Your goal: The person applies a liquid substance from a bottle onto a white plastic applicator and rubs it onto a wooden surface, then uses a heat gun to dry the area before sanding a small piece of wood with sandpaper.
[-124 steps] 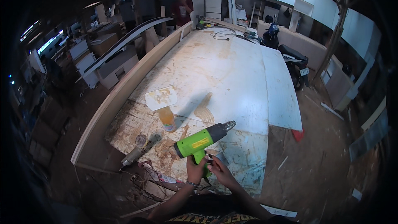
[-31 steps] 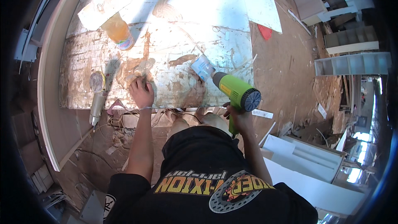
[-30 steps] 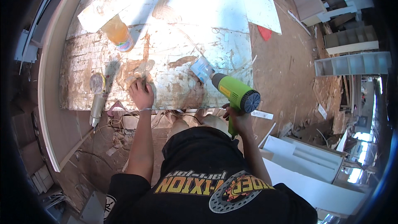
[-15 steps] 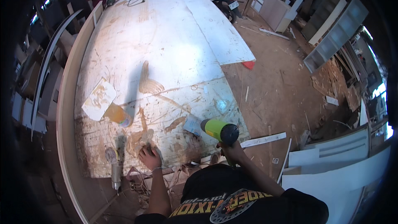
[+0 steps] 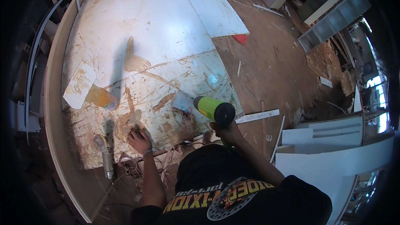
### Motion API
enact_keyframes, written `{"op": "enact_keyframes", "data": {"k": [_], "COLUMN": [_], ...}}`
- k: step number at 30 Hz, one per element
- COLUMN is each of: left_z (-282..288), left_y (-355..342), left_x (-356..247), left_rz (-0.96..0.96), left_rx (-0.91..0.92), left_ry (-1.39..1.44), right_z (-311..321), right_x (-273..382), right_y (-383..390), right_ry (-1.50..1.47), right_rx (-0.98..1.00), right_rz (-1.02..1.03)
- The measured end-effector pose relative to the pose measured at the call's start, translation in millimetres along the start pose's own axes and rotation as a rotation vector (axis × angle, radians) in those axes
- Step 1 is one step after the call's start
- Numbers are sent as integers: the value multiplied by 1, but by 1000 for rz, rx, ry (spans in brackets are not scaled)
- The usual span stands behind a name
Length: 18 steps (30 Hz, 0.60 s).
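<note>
My right hand (image 5: 227, 132) is wrapped round the handle of a green heat gun (image 5: 208, 107) with a black rear end. Its dark nozzle points left, over a small pale blue-and-white card or packet (image 5: 183, 101) on the worktable (image 5: 166, 29). My left hand (image 5: 140, 142) rests at the table's near edge with its fingers apart, beside a greyish patch; what lies under the fingertips is hidden. Left of that hand, an angle grinder (image 5: 107, 158) with a round disc lies across the edge. Farther off lies a clear jar of amber stuff (image 5: 102, 98), beside a stained white board (image 5: 80, 85).
A long wooden panel (image 5: 53, 112) stands along the table's left side. Cables (image 5: 135, 164) tangle below the near edge. White panels (image 5: 333, 154) are stacked at right, and a white strip (image 5: 258, 116) sticks out past the heat gun. An open shelf unit (image 5: 333, 21) leans farther back.
The whole view has shifted, so the table and tools sit higher and farther left in the picture. Both hands stay at nearly the same spots, with the heat gun still in my right hand.
</note>
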<state>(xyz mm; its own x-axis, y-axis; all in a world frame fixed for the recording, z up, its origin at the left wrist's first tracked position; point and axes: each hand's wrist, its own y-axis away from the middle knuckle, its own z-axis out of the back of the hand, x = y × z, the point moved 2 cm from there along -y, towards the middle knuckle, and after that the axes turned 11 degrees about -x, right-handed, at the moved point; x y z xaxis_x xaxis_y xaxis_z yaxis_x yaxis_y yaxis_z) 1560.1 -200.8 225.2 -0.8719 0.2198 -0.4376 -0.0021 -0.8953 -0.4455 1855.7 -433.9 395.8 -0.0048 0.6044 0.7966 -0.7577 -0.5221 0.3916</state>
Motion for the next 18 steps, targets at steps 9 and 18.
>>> {"op": "enact_keyframes", "data": {"k": [9, 18], "left_z": [2, 5], "left_y": [-1, 2], "left_x": [8, 6], "left_rz": [19, 36], "left_rx": [-2, 8], "left_ry": [70, 43], "right_z": [0, 15], "right_x": [5, -43], "right_y": [23, 20], "right_ry": [-10, 62], "right_rx": [20, 151], "right_rz": [70, -73]}}
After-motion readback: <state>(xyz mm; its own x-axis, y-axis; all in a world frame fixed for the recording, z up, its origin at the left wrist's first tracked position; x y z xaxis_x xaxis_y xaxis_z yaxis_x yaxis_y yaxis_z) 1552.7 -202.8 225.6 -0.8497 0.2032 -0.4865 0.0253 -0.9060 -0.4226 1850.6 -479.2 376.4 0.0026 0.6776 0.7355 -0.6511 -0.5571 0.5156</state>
